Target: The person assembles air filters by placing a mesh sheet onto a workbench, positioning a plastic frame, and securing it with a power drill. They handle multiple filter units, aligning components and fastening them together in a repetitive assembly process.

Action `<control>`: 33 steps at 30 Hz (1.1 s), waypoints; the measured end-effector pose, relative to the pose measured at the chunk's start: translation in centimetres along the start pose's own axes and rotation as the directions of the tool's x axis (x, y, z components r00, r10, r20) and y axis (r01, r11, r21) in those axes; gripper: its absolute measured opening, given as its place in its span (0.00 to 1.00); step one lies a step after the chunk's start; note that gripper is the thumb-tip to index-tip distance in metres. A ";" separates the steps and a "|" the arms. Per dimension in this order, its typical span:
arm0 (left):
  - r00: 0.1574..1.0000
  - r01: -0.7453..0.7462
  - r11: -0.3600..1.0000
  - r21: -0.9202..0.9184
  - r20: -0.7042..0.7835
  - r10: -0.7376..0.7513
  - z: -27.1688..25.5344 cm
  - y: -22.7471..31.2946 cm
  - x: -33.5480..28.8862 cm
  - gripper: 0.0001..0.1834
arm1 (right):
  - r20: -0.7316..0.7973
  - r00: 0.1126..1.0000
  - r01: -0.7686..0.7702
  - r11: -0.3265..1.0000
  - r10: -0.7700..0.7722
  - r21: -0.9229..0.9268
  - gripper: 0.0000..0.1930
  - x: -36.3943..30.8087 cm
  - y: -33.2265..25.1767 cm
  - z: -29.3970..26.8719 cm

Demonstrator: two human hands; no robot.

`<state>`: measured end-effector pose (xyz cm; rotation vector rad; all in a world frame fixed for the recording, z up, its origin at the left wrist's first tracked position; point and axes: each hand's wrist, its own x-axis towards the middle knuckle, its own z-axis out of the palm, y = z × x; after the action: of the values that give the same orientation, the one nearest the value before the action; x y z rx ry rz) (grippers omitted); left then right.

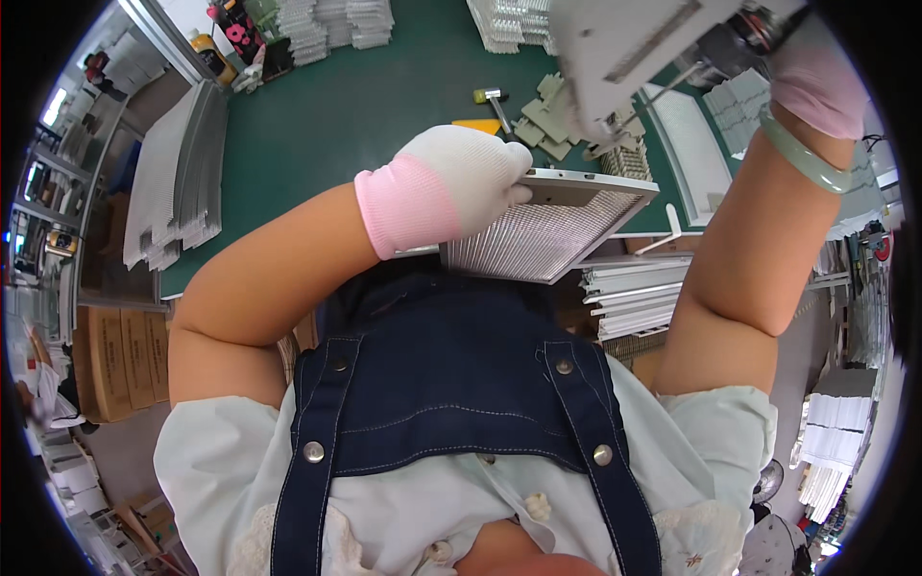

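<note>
My left hand, in a white glove with a pink cuff, is closed on the upper edge of a silver-framed metal mesh panel. The panel is tilted in front of my apron, its framed edge beneath a white machine. My right hand, also gloved, is raised beside the machine at the upper right; its fingers are blurred and partly hidden, so its grip does not show. A rubber-headed mallet and several flat beige pieces lie on the green table beyond the panel.
A stack of grey-white panels leans at the table's left end. Clear plastic stacks and bottles stand at the back. Right of the machine lies a white framed panel. Under the table edge are stacked metal strips; cardboard boxes stand at left.
</note>
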<state>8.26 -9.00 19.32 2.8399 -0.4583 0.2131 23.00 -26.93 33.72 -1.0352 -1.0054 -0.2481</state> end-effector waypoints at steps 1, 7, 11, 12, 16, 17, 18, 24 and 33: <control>0.999 0.022 1.000 0.001 0.027 -0.022 -0.1 -0.1 0.5 0.13 | 0.011 1.000 -0.003 1.000 0.003 0.008 0.08 0.5 -0.2 -0.1; 0.995 0.073 0.997 0.034 0.068 -0.075 -0.5 -0.2 0.8 0.14 | 0.076 0.997 -0.037 0.998 0.032 0.054 0.09 1.6 0.1 0.3; 0.991 0.062 0.996 0.056 0.115 -0.068 -0.5 0.0 0.9 0.14 | 0.088 0.995 -0.046 0.997 0.040 0.066 0.10 1.9 -0.2 0.2; 0.992 0.060 0.997 0.054 0.107 -0.066 -0.4 -0.1 0.9 0.14 | 0.093 0.995 -0.044 0.996 0.037 0.073 0.11 2.0 -0.4 0.3; 0.994 0.033 0.998 0.052 0.099 -0.038 0.3 -0.6 1.1 0.17 | 0.114 0.992 -0.057 0.992 0.043 0.114 0.12 2.0 -0.3 0.9; 0.994 0.020 0.998 0.055 0.104 -0.025 0.4 -0.7 1.1 0.19 | 0.119 0.992 -0.064 0.990 0.049 0.125 0.12 1.5 -0.1 1.3; 0.996 0.009 0.999 0.047 0.083 -0.013 0.6 -0.8 1.1 0.19 | 0.129 0.989 -0.085 0.986 0.066 0.145 0.12 1.5 0.4 1.5; 0.999 -0.027 1.000 0.002 0.039 0.027 1.5 -1.0 0.8 0.20 | 0.201 0.968 -0.194 0.951 0.147 0.239 0.14 -0.9 4.4 3.5; 0.996 -0.091 0.996 -0.014 -0.029 0.090 2.5 -1.8 1.4 0.17 | 0.269 0.958 -0.165 0.958 0.100 0.233 0.13 -1.3 6.3 0.2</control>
<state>10.37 -8.45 16.81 2.7998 -0.5808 0.2649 25.96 -23.83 28.93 -0.9093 -1.1595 0.1279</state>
